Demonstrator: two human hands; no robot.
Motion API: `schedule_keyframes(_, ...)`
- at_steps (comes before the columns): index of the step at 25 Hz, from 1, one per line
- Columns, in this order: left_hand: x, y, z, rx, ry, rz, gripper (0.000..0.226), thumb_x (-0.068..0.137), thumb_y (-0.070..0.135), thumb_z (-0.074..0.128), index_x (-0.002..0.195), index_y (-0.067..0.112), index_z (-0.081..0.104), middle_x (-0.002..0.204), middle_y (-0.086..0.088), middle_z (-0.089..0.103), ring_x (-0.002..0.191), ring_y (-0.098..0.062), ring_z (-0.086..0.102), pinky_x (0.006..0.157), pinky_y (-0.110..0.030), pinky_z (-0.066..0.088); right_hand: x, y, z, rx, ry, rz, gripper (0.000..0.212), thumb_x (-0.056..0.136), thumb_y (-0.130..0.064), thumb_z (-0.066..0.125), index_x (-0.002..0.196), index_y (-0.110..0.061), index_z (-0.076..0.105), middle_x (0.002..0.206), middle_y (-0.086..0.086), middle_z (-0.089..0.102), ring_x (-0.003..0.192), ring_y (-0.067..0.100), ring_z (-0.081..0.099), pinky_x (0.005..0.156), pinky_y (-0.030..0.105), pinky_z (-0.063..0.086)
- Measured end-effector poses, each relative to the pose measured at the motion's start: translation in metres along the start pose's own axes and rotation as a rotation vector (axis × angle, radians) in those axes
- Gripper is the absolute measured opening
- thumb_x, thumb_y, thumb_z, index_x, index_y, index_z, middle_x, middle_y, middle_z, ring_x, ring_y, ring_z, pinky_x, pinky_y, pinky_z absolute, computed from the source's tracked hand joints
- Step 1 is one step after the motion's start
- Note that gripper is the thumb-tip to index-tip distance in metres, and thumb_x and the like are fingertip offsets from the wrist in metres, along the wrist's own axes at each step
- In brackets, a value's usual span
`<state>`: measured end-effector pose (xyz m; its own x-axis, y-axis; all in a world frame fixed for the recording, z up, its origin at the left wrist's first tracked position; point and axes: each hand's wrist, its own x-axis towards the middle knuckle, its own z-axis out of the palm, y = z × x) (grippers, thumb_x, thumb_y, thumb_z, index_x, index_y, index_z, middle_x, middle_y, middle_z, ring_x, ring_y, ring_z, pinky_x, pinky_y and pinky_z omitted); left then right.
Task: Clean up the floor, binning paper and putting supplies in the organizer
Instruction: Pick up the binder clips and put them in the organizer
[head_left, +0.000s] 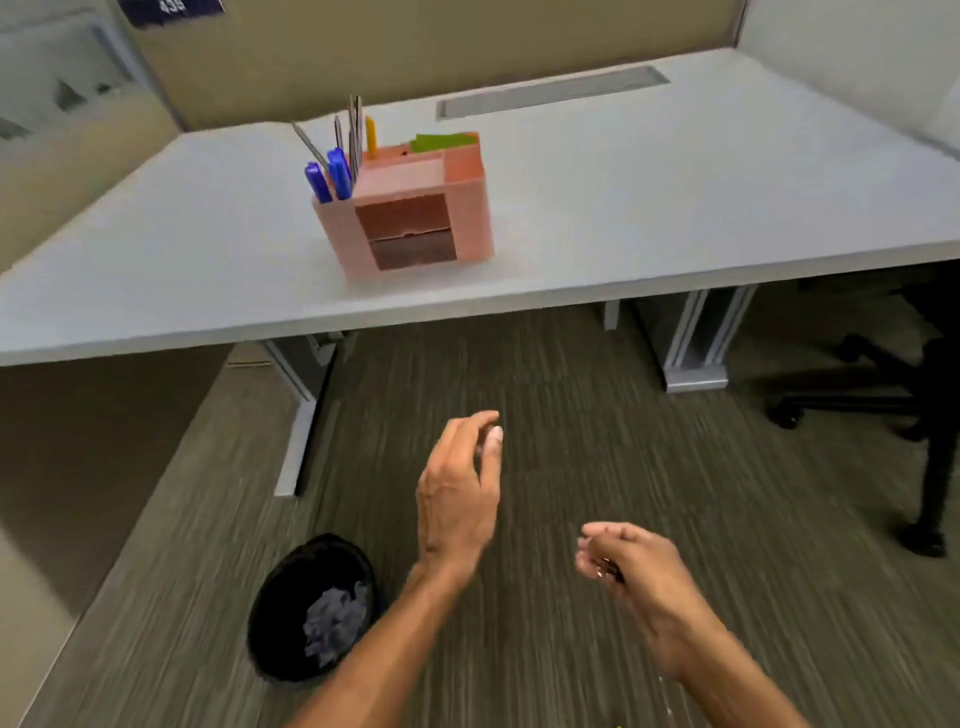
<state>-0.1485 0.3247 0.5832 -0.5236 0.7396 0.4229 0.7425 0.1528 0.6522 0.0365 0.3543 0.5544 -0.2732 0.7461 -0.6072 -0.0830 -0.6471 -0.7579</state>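
Grey carpet (571, 395), white desk (675, 208) with pink organizer (470, 208); bin (270, 613) holds paper (332, 623). Left hand (457, 499) loose, empty; right hand (628, 566) curled, contents unclear.

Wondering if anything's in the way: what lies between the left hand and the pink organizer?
In the head view, nothing loose: just carpet, then the edge and bare top of the desk, between the left hand and the organizer.

Far left, at the top edge: a dark sign (171, 8), cut off by the frame, set against the tan partition (363, 47). It bears white digits, blurred, beginning "43"; the third digit cannot be read with certainty.
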Motion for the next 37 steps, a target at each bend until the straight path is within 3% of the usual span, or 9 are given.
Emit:
schedule_keyframes(4,0.060,0.020,-0.026,-0.199,0.077,-0.202,0.020,0.100,0.034,0.049,0.117,0.034,0.061,0.103,0.015,0.063,0.075,0.000,0.065,0.066,-0.016,0.052,-0.007,-0.066,0.058,0.098,-0.093,-0.037,0.019,0.090,0.012,0.055,0.098,0.003,0.068,0.088,0.013,0.068,0.074,0.017,0.067,0.063,0.019,0.059)
schedule_keyframes(7,0.112,0.033,-0.038,-0.362,0.119,-0.412,0.022,0.100,0.034,0.048,0.118,0.035,0.059,0.089,0.008,0.066,0.060,-0.003,0.065,0.054,-0.016,0.051,-0.008,-0.109,0.091,0.209,-0.136,-0.057,0.014,0.091,0.005,0.059,0.097,0.003,0.072,0.092,0.016,0.074,0.082,0.021,0.073,0.071,0.025,0.063)
schedule_keyframes(9,0.146,0.040,-0.044,-0.655,0.143,-0.644,0.021,0.100,0.030,0.049,0.116,0.025,0.061,0.081,0.003,0.065,0.054,-0.005,0.063,0.049,-0.018,0.050,-0.007,-0.127,0.107,0.232,-0.170,-0.049,0.015,0.090,0.000,0.063,0.100,0.002,0.074,0.098,0.018,0.075,0.089,0.023,0.074,0.071,0.028,0.062)
schedule_keyframes(12,0.182,0.049,-0.051,-1.211,0.164,-1.043,0.017,0.098,0.024,0.052,0.103,0.011,0.062,0.083,-0.005,0.063,0.063,-0.012,0.063,0.049,-0.022,0.052,-0.007,-0.139,0.122,0.252,-0.178,-0.037,0.016,0.090,-0.003,0.064,0.103,0.000,0.074,0.102,0.018,0.075,0.093,0.026,0.075,0.071,0.030,0.062)
schedule_keyframes(15,0.197,0.052,-0.050,-1.420,0.177,-1.174,0.016,0.098,0.017,0.049,0.090,0.009,0.060,0.075,-0.006,0.061,0.060,-0.014,0.060,0.047,-0.022,0.051,-0.006,-0.145,0.125,0.272,-0.149,-0.030,0.017,0.091,-0.003,0.063,0.103,0.000,0.074,0.102,0.018,0.075,0.093,0.026,0.075,0.072,0.032,0.063)
schedule_keyframes(24,0.219,0.064,-0.042,-1.540,0.309,-1.298,0.022,0.098,0.016,0.048,0.081,0.007,0.058,0.068,-0.006,0.061,0.055,-0.015,0.060,0.042,-0.021,0.050,-0.005,-0.158,0.097,0.271,-0.052,-0.030,0.021,0.090,0.001,0.057,0.106,-0.001,0.071,0.104,0.018,0.075,0.096,0.028,0.073,0.072,0.031,0.063)
schedule_keyframes(28,0.220,0.061,-0.040,-1.466,0.322,-1.315,0.025,0.097,0.025,0.051,0.078,0.010,0.058,0.049,0.001,0.059,0.043,-0.012,0.059,0.041,-0.020,0.048,-0.004,-0.160,0.095,0.255,-0.018,-0.038,0.020,0.092,-0.001,0.057,0.108,-0.002,0.069,0.111,0.018,0.071,0.101,0.028,0.070,0.071,0.031,0.063)
schedule_keyframes(33,0.222,0.056,-0.045,-1.307,0.287,-1.342,0.030,0.086,0.041,0.071,0.087,0.013,0.061,0.064,0.000,0.060,0.047,-0.012,0.059,0.043,-0.021,0.049,-0.004,-0.166,0.109,0.236,-0.029,-0.057,0.024,0.091,0.002,0.056,0.110,-0.006,0.068,0.117,0.015,0.066,0.109,0.027,0.065,0.085,0.037,0.055)
schedule_keyframes(37,0.235,0.063,-0.049,-1.200,0.274,-1.378,0.032,0.083,0.038,0.075,0.093,0.010,0.064,0.074,-0.004,0.066,0.054,-0.014,0.065,0.054,-0.021,0.058,-0.010,-0.165,0.115,0.238,-0.015,-0.050,0.026,0.092,0.002,0.054,0.113,-0.006,0.067,0.118,0.013,0.066,0.110,0.025,0.065,0.089,0.037,0.054)
